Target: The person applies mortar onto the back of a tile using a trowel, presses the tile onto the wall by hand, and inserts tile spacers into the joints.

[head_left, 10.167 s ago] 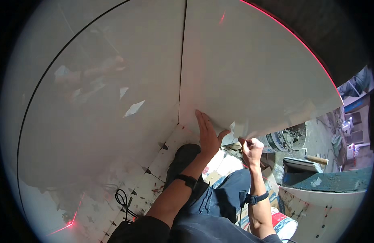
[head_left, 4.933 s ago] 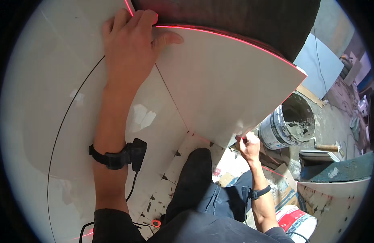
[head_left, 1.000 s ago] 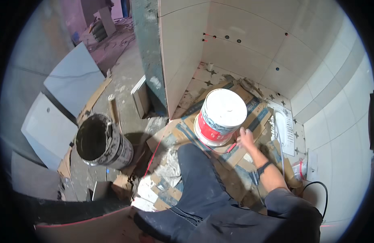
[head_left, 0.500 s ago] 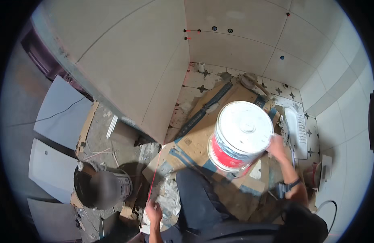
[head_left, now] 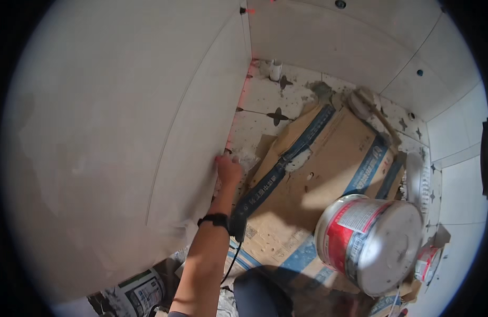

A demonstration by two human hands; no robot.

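My left hand point(head_left: 229, 170) reaches forward to the foot of the large pale wall panel point(head_left: 128, 121), where it meets the floor. Its fingers are drawn together, but what they hold, if anything, is hidden. A small dark spot shows just past the fingertips, and crumpled clear plastic point(head_left: 247, 160) lies beside them. Round my left wrist goes a black band point(head_left: 214, 219), with a black box point(head_left: 237, 226) and a thin cable point(head_left: 232, 263) on its inner side. My right hand is out of view. To the right, a red and white bucket point(head_left: 341, 238) with a pale, stained lid stands tilted in this view.
Flattened cardboard point(head_left: 286, 227) with blue bands covers much of the floor. Patterned tiles point(head_left: 262, 119) and a white pipe stub point(head_left: 275, 68) are at the back. A second bucket point(head_left: 143, 293) stands lower left, and a small red and white container point(head_left: 426, 264) sits by the right wall.
My left hand has gone from beside my knee forward to the wall's foot. My right hand has left the bucket's side and the view. The view has turned, and the bucket appears lower right.
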